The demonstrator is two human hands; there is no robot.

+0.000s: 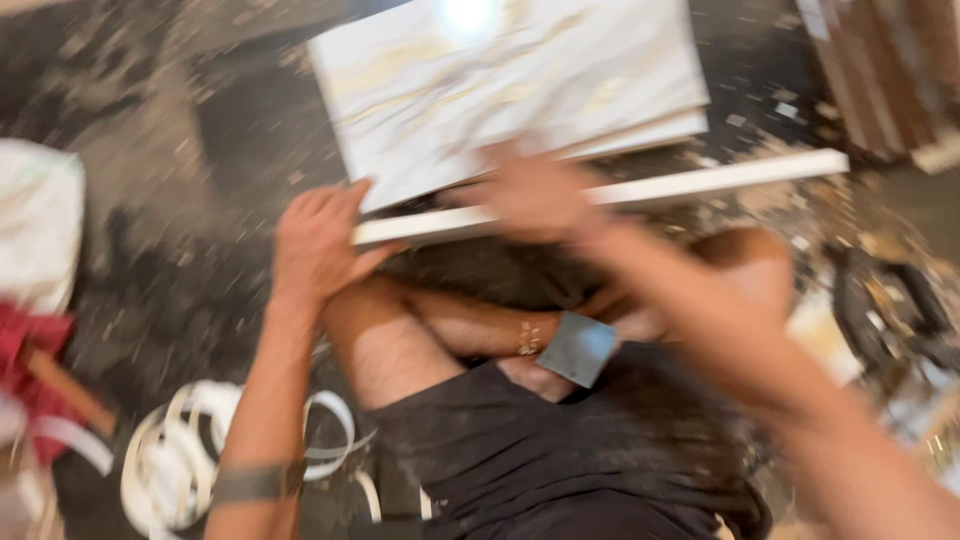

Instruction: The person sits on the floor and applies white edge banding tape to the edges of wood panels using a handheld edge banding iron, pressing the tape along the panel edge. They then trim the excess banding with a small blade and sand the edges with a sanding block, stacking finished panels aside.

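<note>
Head view, all blurred: the left hand (pixel 318 245) wraps around the near end of a long white strip (pixel 640 192), fingers curled on top, thumb beneath. The right hand (pixel 535 195) presses on the strip's middle; how far it closes, I cannot tell. The strip lies across the floor (pixel 160 220) above crossed bare legs (pixel 440 330), just beside a marbled white panel (pixel 500 85). Coiled white banding (pixel 175 460) sits lower left.

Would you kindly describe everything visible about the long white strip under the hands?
The long white strip is a narrow, straight, flat-edged bar, material unclear, lying nearly level across the frame, rising slightly to the right. It sits in front of a marbled white tile. The left hand holds its left end; the blurred right hand rests on its middle.
</note>
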